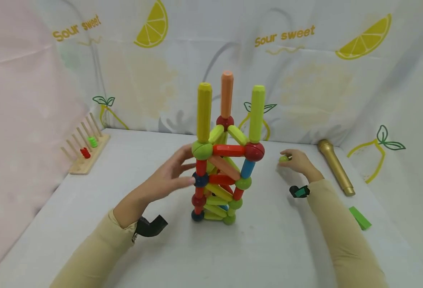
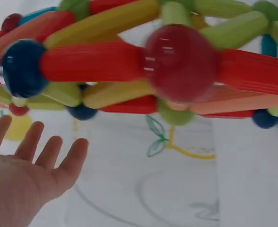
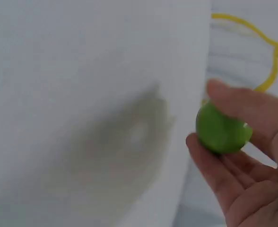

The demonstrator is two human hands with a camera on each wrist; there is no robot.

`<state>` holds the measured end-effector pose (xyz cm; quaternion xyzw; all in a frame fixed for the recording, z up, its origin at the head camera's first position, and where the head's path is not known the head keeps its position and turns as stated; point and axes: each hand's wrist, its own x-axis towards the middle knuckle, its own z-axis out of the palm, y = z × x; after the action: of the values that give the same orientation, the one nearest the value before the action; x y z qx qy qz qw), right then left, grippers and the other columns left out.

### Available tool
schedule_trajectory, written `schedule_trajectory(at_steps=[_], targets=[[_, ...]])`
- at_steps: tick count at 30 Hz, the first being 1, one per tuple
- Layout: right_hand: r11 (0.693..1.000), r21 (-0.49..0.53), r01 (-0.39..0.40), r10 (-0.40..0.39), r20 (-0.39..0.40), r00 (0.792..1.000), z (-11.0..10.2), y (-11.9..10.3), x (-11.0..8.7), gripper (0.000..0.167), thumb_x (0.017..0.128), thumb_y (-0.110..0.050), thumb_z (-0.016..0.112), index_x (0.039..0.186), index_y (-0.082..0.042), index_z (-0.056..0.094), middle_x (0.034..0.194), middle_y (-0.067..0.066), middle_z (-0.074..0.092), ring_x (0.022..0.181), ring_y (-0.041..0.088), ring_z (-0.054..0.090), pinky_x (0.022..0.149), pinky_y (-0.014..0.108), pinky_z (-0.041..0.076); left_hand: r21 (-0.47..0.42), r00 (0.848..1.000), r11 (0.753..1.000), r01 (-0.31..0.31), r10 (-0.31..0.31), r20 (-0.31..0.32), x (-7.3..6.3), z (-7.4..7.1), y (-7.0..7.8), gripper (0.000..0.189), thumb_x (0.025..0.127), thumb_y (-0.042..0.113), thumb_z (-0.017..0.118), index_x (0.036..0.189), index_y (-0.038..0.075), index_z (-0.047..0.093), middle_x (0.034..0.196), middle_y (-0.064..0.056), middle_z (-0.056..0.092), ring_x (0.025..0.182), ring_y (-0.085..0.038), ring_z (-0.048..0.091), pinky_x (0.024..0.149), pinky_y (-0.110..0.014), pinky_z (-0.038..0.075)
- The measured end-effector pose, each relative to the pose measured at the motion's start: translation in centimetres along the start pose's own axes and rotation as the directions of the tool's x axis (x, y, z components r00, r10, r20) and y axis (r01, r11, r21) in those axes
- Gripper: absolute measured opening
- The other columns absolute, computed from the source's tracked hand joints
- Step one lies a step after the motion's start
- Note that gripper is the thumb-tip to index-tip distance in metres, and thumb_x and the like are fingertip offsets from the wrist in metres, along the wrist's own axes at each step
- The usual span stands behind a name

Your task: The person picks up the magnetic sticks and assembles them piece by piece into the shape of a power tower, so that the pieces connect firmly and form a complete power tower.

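A tall tower of coloured rods and balls (image 1: 229, 151) stands upright on the white table, with a yellow, an orange and a light green rod pointing up from its top. Close along the tower's left side is my left hand (image 1: 166, 176), fingers spread and holding nothing; in the left wrist view its fingers (image 2: 49, 153) lie apart from the rods. Out to the right of the tower, my right hand (image 1: 298, 162) pinches a green ball (image 3: 221, 127) between thumb and fingers, just above the table.
A wooden peg board (image 1: 82, 166) with red and green beads stands at the left. To the right lie a gold microphone (image 1: 335, 166) and a flat green block (image 1: 360, 218). A printed white cloth (image 1: 211, 56) hangs behind the table.
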<state>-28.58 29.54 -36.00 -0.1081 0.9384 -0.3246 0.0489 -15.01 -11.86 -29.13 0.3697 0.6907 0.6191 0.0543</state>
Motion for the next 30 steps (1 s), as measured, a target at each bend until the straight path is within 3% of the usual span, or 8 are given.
schedule_trajectory(at_steps=[2,4,9,11,13,15,21,30], targets=[[0.992,0.122,-0.007,0.018,-0.086,0.996,-1.2,-3.8,-0.5,0.047,0.086,-0.023,0.067,0.123,0.003,0.052,0.115,0.019,0.054,0.104,0.029,0.053,0.084,0.039,0.045,-0.015,0.991,0.998,-0.064,0.062,-0.121,0.7,0.0,1.9,0.071,0.09,0.039,0.057,0.14,-0.001,0.028,0.137,-0.015,0.038,0.127,-0.028,0.034,0.101,-0.049,0.032],[0.922,0.371,0.109,-0.026,-0.223,0.974,-2.8,-8.1,-0.9,0.04,0.086,-0.016,0.068,0.118,0.002,0.053,0.107,0.012,0.057,0.097,0.022,0.057,0.081,0.032,0.048,-0.005,0.965,0.996,-0.086,0.082,-0.248,1.5,0.1,3.6,0.056,0.092,0.03,0.055,0.135,-0.001,0.038,0.129,-0.014,0.046,0.12,-0.028,0.041,0.098,-0.043,0.038],[0.435,0.699,0.568,-0.276,-0.496,0.823,-6.8,-19.6,-2.1,0.019,0.082,0.007,0.064,0.1,0.002,0.061,0.087,0.011,0.063,0.076,0.02,0.062,0.073,0.026,0.052,0.012,0.905,1.0,-0.027,0.029,-0.425,2.9,0.9,6.2,0.028,0.091,0.011,0.056,0.117,0.002,0.053,0.106,-0.012,0.057,0.101,-0.027,0.055,0.086,-0.034,0.047],[0.345,0.689,0.638,-0.394,-0.511,0.764,-7.7,-23.3,-2.6,0.017,0.083,0.008,0.061,0.099,0.004,0.062,0.086,0.015,0.063,0.076,0.023,0.06,0.074,0.028,0.051,-0.009,0.897,1.0,-0.017,0.011,-0.442,3.3,1.2,6.5,0.025,0.091,0.009,0.056,0.114,0.002,0.053,0.102,-0.012,0.057,0.095,-0.027,0.056,0.082,-0.032,0.049],[0.342,0.65,0.679,-0.505,-0.482,0.716,-8.2,-26.2,-3.1,0.018,0.083,0.008,0.059,0.1,0.003,0.061,0.089,0.018,0.062,0.08,0.027,0.057,0.078,0.03,0.049,-0.025,0.895,0.999,-0.023,0.009,-0.447,3.5,1.4,6.6,0.023,0.09,0.007,0.056,0.113,0.001,0.053,0.1,-0.012,0.057,0.092,-0.027,0.056,0.08,-0.03,0.049],[0.394,0.593,0.702,-0.585,-0.427,0.689,-8.3,-28.4,-3.4,0.02,0.083,0.006,0.059,0.103,0.001,0.061,0.091,0.02,0.061,0.083,0.031,0.057,0.079,0.032,0.049,-0.032,0.895,0.999,-0.034,0.016,-0.446,3.6,1.5,6.5,0.023,0.091,0.006,0.056,0.112,0.001,0.053,0.099,-0.012,0.057,0.091,-0.026,0.056,0.077,-0.028,0.05],[0.58,0.524,0.624,-0.628,-0.2,0.752,-8.5,-30.6,-3.8,0.024,0.085,0.0,0.062,0.109,-0.005,0.06,0.097,0.017,0.062,0.087,0.031,0.058,0.082,0.032,0.049,-0.03,0.903,0.997,-0.069,0.049,-0.428,3.8,1.6,6.4,0.024,0.091,0.007,0.055,0.114,0.001,0.053,0.1,-0.012,0.056,0.091,-0.027,0.055,0.074,-0.027,0.05],[0.489,0.56,0.669,-0.733,-0.153,0.663,-7.4,-28.8,-3.8,0.036,0.086,0.003,0.06,0.12,-0.005,0.054,0.1,0.02,0.062,0.093,0.034,0.059,0.084,0.037,0.049,-0.029,0.907,0.997,-0.075,0.056,-0.417,4.1,1.5,6.3,0.027,0.091,0.011,0.057,0.116,0.001,0.054,0.103,-0.012,0.057,0.092,-0.027,0.056,0.076,-0.027,0.051]])
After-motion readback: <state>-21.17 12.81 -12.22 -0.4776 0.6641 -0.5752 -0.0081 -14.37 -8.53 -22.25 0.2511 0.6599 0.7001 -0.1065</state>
